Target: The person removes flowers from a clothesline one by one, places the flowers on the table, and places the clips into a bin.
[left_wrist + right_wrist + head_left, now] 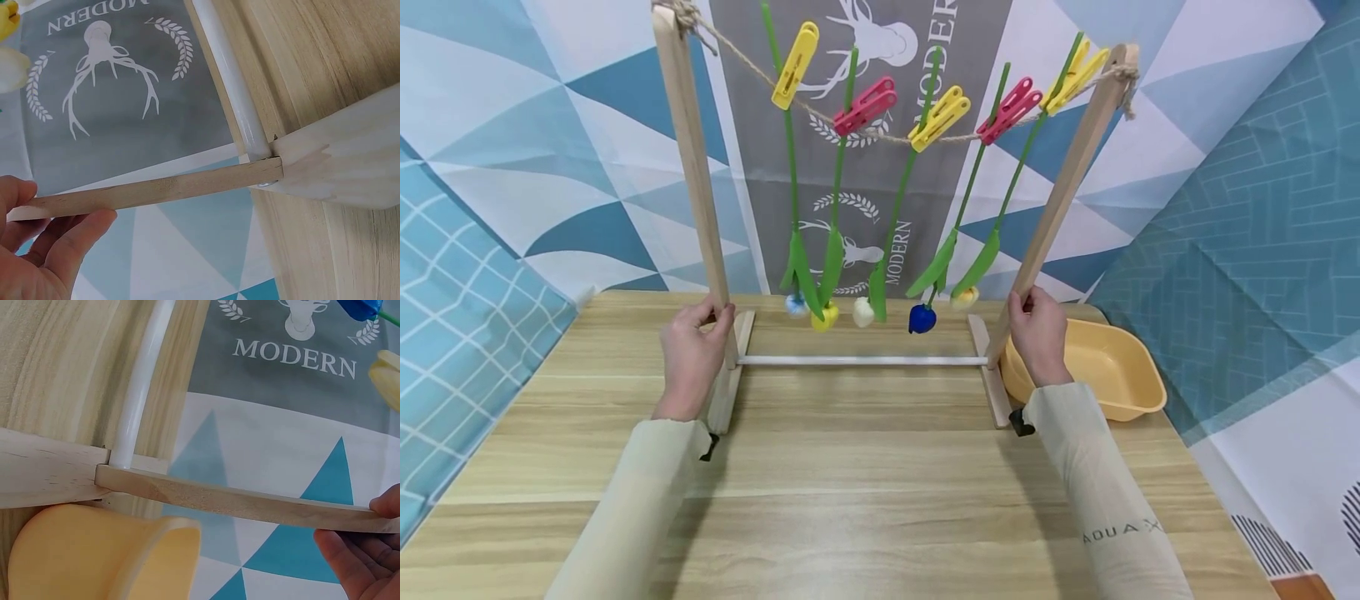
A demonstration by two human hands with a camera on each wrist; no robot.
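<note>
A wooden rack stands on the table, its two posts joined low down by a white rod [861,361]. My left hand [694,354] grips the left post [688,150] a little above the rod; thumb and fingers lie on either side of it in the left wrist view. On the right post [1071,187] my right hand [1041,332] holds at a similar height. Between the post tops runs a twine string [741,54]. Yellow clothespins [795,67] and red clothespins [865,107] hold several artificial tulips upside down from it, among them a blue tulip [922,318].
An orange plastic basin [1112,367] sits behind my right hand, close beside the rack's right foot [992,379]. The wood-grain table [850,500] extends in front of the rack. Patterned cloth [617,117] covers the wall behind.
</note>
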